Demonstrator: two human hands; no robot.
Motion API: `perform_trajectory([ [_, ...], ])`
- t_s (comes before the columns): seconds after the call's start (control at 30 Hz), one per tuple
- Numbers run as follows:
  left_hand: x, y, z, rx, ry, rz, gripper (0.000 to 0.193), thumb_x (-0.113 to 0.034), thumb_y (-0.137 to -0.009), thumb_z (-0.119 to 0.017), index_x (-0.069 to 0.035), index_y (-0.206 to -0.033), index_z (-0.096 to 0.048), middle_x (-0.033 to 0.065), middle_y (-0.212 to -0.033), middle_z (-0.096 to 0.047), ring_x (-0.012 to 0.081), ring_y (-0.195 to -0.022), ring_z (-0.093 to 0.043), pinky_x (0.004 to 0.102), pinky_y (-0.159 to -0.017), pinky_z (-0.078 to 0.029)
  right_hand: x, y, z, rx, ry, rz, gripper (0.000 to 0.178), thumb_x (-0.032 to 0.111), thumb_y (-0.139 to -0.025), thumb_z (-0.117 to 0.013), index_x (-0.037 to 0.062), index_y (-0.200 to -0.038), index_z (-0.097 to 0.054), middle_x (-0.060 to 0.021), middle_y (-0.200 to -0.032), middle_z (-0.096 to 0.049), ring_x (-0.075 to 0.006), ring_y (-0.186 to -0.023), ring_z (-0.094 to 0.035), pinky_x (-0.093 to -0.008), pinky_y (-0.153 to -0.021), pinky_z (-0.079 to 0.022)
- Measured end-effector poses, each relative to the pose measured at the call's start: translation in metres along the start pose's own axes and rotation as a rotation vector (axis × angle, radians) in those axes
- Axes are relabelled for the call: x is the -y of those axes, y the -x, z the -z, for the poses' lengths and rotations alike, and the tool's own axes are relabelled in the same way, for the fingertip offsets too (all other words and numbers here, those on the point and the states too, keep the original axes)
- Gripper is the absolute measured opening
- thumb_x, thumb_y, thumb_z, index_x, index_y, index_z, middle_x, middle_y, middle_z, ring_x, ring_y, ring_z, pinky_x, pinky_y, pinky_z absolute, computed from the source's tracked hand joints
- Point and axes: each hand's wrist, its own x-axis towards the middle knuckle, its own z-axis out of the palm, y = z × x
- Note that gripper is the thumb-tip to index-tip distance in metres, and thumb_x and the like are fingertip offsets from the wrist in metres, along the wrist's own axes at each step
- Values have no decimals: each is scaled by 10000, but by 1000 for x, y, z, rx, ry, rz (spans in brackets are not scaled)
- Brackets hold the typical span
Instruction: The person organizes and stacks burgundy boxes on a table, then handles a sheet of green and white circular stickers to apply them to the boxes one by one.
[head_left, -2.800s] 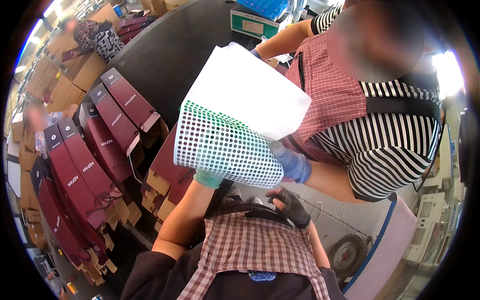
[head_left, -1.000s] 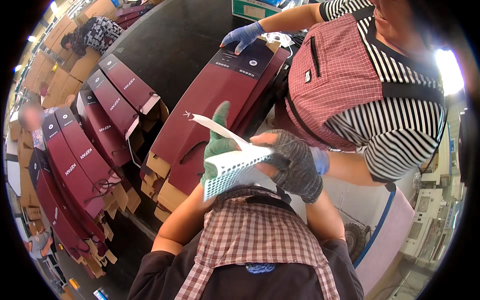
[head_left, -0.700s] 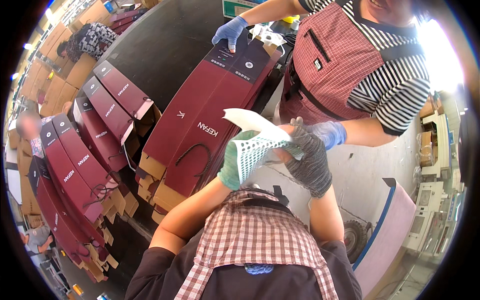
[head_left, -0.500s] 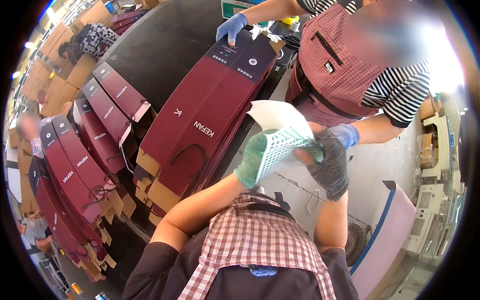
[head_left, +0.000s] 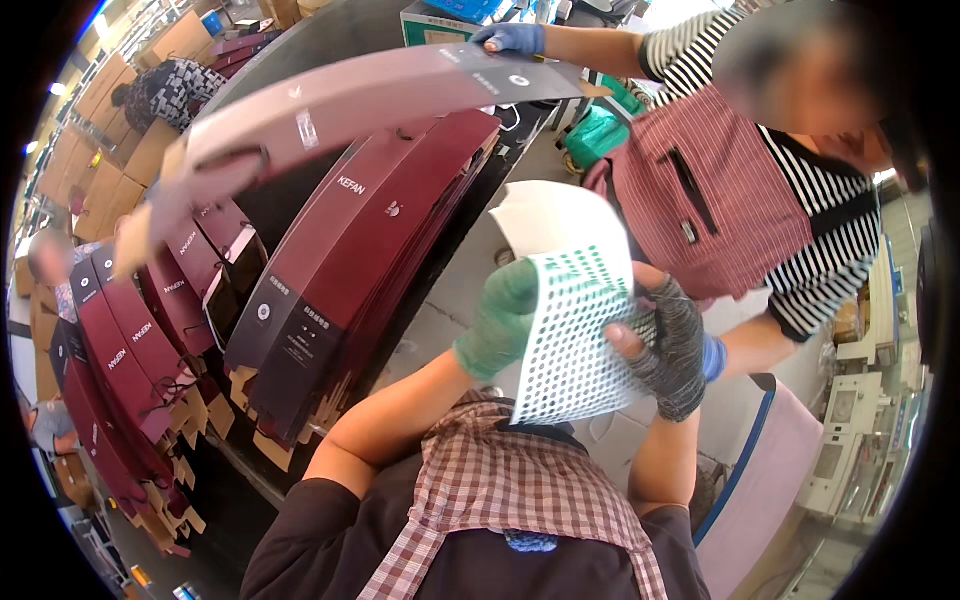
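Looking from the left of the frame, we see a stack of long maroon cardboard cartons with dark ends (head_left: 345, 235) lying on the black tabletop (head_left: 340, 45). Above it, another maroon carton (head_left: 370, 95) slants across the upper left, gripped at its right end by a co-worker's blue-gloved hand (head_left: 513, 38).

Nearer the centre is our left hand (head_left: 500, 318) in a green knit glove, its forearm rising from the lower edge. It stands at the left margin of a thin white sheet covered in rows of small dark and green dots (head_left: 575, 355). Its fingers go behind the sheet, so we cannot tell how far they are closed.

The sheet hangs in the air right of centre, its plain white upper part curling back. We judge it light and floppy, easily creased, perhaps tacky; the side margins seem the best hold, with a hand at each to keep it flat.

On its right, our right hand (head_left: 672, 345) in a dark grey fingerless glove points upward, wrist below, the bare thumb (head_left: 626, 341) over the dotted face and the fingers curled around the edge, pinching it.
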Motion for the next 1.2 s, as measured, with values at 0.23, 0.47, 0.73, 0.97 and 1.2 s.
perform_trajectory([
  [0.23, 43, 12, 54, -215, 130, 105, 322, -140, -843, -687, -20, -1132, -607, 84, -1092, -651, 154, -953, -632, 307, -822, -534, -57, -14, -9, 321, -92, -244, 441, 304, -853, -669, -9, -1148, -569, -86, -922, -647, -146, -830, -611, -282, -741, -486],
  [0.47, 69, 39, 99, -583, -91, -61, 317, -154, -883, -646, -7, -1157, -582, 57, -1102, -636, 131, -968, -606, 274, -844, -503, -147, -35, -63, 411, -200, -488, 417, 352, -926, -585, -6, -1139, -574, -26, -913, -600, -97, -855, -517, -251, -794, -431],
  [0.73, 2, -14, 106, -419, -331, -263, 1074, -514, -625, -802, -68, -1445, -271, 102, -1391, -379, 218, -1295, -356, 368, -1077, -297, -143, -139, -127, 344, -302, -278, 312, 303, -971, -518, 6, -1045, -576, -10, -876, -569, -73, -805, -472, -228, -729, -412],
  [0.97, -37, -36, 135, -812, -932, -368, 981, -486, -576, -847, -81, -1353, -406, 153, -1250, -466, 283, -1205, -466, 399, -977, -416, -139, -214, -182, 478, -379, -318, 246, 238, -965, -521, 10, -1053, -551, -18, -932, -551, -100, -861, -480, -249, -785, -412],
  [1.2, -47, -21, 126, -1316, -397, -665, 336, -199, -891, -646, -36, -1177, -579, 53, -1143, -615, 159, -1037, -573, 306, -884, -480, -100, -227, -244, 938, -556, -280, 366, 286, -955, -529, 9, -1185, -465, -76, -1013, -549, -140, -951, -510, -296, -846, -436],
])
